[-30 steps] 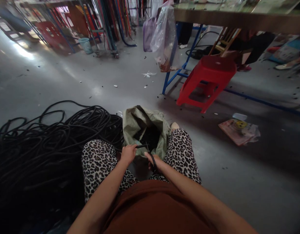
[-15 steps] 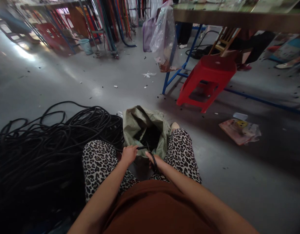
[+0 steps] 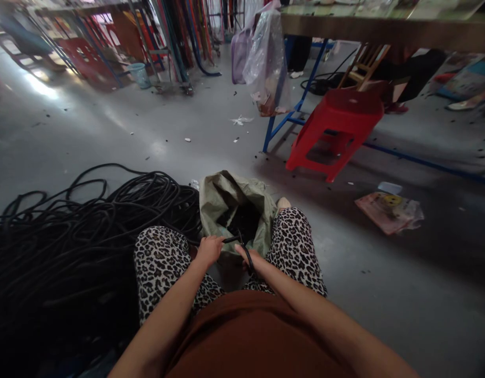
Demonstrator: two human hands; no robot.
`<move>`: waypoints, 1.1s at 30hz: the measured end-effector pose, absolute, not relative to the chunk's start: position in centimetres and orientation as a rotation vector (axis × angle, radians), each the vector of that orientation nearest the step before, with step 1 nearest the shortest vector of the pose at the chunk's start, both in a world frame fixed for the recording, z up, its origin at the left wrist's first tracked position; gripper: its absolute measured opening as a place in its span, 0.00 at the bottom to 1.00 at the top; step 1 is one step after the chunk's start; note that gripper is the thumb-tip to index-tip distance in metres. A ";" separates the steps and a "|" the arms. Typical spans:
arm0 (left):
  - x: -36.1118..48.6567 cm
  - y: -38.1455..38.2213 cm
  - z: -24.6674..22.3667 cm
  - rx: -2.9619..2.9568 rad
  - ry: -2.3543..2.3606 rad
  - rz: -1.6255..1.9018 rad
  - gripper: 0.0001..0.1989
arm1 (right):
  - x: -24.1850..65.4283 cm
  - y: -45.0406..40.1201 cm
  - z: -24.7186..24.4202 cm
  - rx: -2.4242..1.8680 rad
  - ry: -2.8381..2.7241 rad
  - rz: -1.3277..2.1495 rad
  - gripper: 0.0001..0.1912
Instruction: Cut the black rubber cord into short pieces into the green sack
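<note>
My left hand (image 3: 209, 250) is closed on a black cord, whose short end (image 3: 231, 239) sticks out to the right over the near rim of a green-grey sack (image 3: 213, 202). My right hand (image 3: 250, 257) grips black-handled scissors (image 3: 248, 256), with the blades up against the cord's end. Dark pieces (image 3: 246, 220) lie inside the open sack, too dim to tell apart. A big tangle of black cord (image 3: 147, 197) covers the floor to the left. The sack stands between my knees.
A red stool (image 3: 337, 126) stands by a table (image 3: 384, 26) on blue legs at the right. A clear plastic bag (image 3: 268, 63) hangs from the table's corner. A pink packet (image 3: 388, 210) lies on the floor. Other people's legs show behind the stool.
Both hands stay in nearly the same place, on the same cord and scissors. The view has shifted very slightly.
</note>
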State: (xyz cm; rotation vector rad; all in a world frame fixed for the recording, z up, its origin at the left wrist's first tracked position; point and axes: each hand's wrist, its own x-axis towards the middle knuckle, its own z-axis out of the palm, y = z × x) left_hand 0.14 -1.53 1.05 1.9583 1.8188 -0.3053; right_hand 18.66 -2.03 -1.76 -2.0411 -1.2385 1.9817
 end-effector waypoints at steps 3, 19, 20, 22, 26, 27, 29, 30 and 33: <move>0.1 -1.6 0.9 1.947 1.818 -0.295 0.19 | 18.6 -1.9 -1.6 -2.132 -1.283 1.927 0.30; -0.2 -1.5 0.3 1.878 1.900 -0.206 0.18 | 18.6 -2.3 -1.6 -2.068 -0.906 2.091 0.25; -0.2 -1.5 0.2 1.884 1.900 -0.216 0.18 | 18.5 -2.2 -1.6 -2.078 -0.904 2.090 0.25; -0.2 -1.5 0.2 1.887 1.900 -0.242 0.18 | 18.5 -2.2 -1.7 -2.105 -0.925 2.073 0.26; -0.1 -1.5 0.1 1.883 1.891 -0.284 0.19 | 18.4 -2.2 -1.4 -2.144 -0.966 2.047 0.27; 0.0 -1.6 0.0 1.884 1.887 -0.293 0.19 | 18.4 -2.2 -1.3 -2.160 -0.966 2.043 0.26; 0.0 -1.6 -0.1 1.888 1.883 -0.306 0.19 | 18.3 -2.3 -1.1 -2.196 -0.962 2.033 0.25; -0.1 -1.6 -0.2 1.891 1.883 -0.312 0.19 | 18.3 -2.3 -1.0 -2.210 -0.964 2.026 0.24; -0.1 -1.6 -0.3 1.900 1.885 -0.320 0.19 | 18.4 -2.4 -0.9 -2.228 -0.988 2.006 0.23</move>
